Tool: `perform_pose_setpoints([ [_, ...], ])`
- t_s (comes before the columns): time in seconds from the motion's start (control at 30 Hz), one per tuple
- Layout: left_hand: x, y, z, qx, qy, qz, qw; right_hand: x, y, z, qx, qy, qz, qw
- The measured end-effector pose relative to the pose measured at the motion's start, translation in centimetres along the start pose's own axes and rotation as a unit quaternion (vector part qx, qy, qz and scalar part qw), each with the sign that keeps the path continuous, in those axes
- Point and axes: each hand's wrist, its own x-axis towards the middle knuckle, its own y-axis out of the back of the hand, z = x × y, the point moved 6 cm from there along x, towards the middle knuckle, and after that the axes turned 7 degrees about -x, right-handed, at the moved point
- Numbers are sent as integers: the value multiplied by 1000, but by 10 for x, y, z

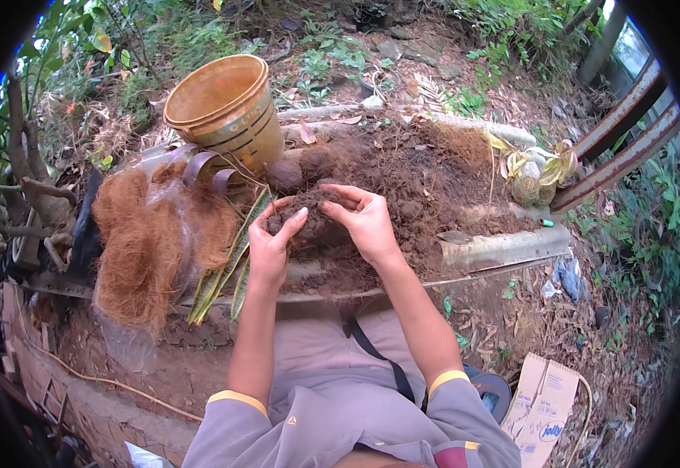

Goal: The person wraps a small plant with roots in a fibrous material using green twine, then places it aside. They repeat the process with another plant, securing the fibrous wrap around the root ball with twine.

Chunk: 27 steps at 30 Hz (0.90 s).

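My left hand [271,237] cups one side of a dark clump of soil and fibre [312,225], thumb on its near side. The fingertips of my right hand [365,221] pinch the clump's upper right side. Its underside blends into the soil behind, so its full outline is hard to tell. Just beyond my hands, two round brown balls [284,176] lie beside the bucket. A wide heap of dark soil mixed with coir [410,205] spreads to the right. Long green-and-yellow snake plant leaves [223,279] lie left of my left wrist.
A stained yellowish plastic bucket [228,126] stands at the back left. Loose brown coconut fibre [132,251] lies on clear plastic at the left. A corrugated sheet [506,248] edges the work surface. Rusty metal bars [615,158] slant in at the right, near string-wrapped plant balls [525,188].
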Motion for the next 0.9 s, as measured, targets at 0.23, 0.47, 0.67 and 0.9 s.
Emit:
perform_pose_setpoints([
  [0.23,5,6,-4,10,-40,4,999,3,5,3,-60,-28,4,998],
  [0.47,-10,-27,37,482,-310,-6,819,-1,17,0,-203,29,82,975],
  [0.67,-3,-20,22,554,-261,-34,790,-6,-2,-22,-286,-20,27,958],
  [0.9,4,-17,27,493,-207,-62,843,7,5,-10,-256,-3,-69,964],
])
